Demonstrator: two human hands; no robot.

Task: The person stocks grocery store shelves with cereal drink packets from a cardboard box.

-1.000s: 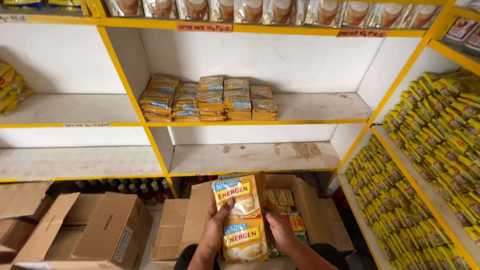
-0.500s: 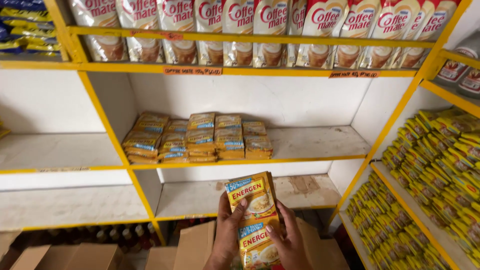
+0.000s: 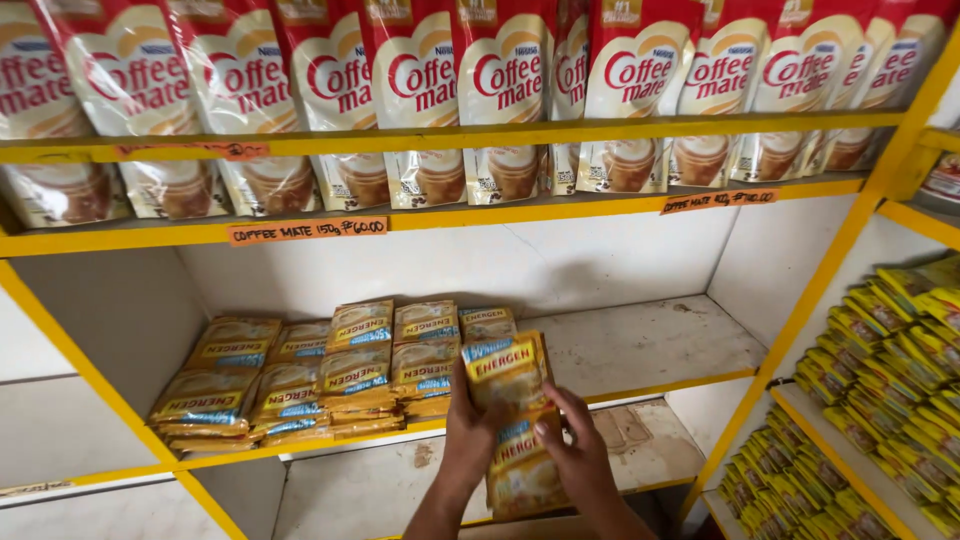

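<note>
Both hands, left [image 3: 468, 440] and right [image 3: 575, 455], are pinching a yellow sachet strip [image 3: 512, 425] before stacked sachets [image 3: 330, 375] on the shelf [image 3: 650, 345]

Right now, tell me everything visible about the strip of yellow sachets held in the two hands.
The strip of glossy yellow foil-like sachets hangs upright in front of the white shelf with yellow edging, at least two packets joined top to bottom, each with a blue band and red lettering. The left hand grips its left edge, the right hand its right edge, with fingers pressed on the front. It sits just right of the stacked matching yellow sachets, its lower end crumpled.
</note>
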